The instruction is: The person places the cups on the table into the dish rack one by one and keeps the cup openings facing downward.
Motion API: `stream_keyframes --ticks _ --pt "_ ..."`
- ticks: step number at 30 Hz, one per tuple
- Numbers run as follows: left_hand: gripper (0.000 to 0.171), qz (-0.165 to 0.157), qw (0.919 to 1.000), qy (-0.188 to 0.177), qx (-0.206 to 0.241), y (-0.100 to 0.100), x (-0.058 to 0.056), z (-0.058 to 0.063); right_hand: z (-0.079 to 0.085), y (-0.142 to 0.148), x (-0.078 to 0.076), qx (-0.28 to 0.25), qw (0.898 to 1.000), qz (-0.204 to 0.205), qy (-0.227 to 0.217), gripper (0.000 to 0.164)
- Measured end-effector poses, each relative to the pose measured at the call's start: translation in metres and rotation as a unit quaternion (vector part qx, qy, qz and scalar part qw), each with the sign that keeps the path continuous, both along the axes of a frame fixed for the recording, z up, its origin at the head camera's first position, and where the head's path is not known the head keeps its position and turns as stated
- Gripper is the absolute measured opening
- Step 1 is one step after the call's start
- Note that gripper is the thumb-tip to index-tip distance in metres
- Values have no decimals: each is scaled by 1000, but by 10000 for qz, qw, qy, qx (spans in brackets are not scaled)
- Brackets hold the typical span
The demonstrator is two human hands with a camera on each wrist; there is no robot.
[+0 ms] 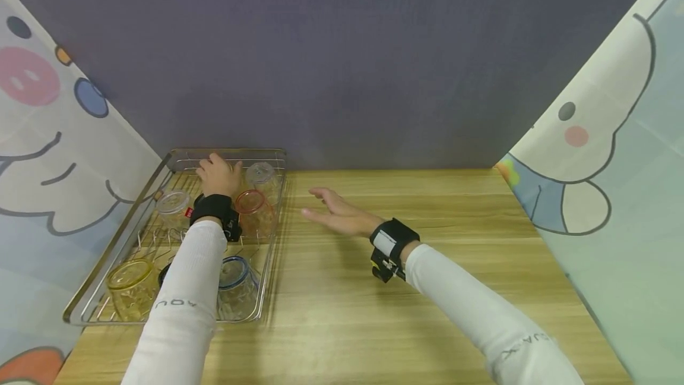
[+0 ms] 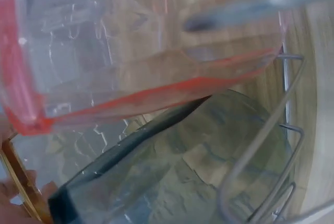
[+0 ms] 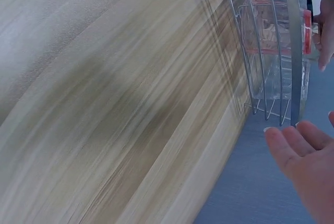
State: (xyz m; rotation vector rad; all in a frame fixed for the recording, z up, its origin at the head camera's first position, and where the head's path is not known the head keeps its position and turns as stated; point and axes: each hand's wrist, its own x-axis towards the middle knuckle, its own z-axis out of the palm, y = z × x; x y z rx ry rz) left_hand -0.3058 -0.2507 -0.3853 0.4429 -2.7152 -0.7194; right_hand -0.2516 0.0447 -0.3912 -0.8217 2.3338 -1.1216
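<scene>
My left hand (image 1: 219, 176) reaches over the far part of a wire drying rack (image 1: 269, 308). Its fingers hold the amber rim (image 2: 18, 174) of a glass, mostly hidden beneath the hand in the head view. Close to its right stands a red-rimmed glass (image 1: 255, 212), with a clear glass (image 1: 262, 176) behind. Another clear glass (image 1: 173, 205) stands to its left. My right hand (image 1: 342, 215) hovers over the wooden table, right of the rack, fingers extended and palm facing the rack, holding nothing.
In the rack's near part are a yellow glass (image 1: 130, 290) and a blue-rimmed glass (image 1: 235, 290); a dark-rimmed one is mostly behind the left sleeve (image 1: 179, 290). Wire dividers and a raised metal edge surround the glasses. A dark grey panel (image 1: 342, 64) backs the wooden table (image 1: 427, 337).
</scene>
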Motion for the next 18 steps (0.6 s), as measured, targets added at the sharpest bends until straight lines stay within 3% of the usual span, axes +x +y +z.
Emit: stream_keyframes --ticks 6,13,18 --pt "63 42 9996 -294 11 -4 -3 -4 -3 1 0 120 9998 99 -86 80" --pt "63 -335 9974 -635 -59 -2 -1 -3 -3 1 2 237 9995 144 -141 78" --pt "64 -404 9957 -823 -145 -3 -2 -4 -6 3 -1 184 9996 162 -162 80"
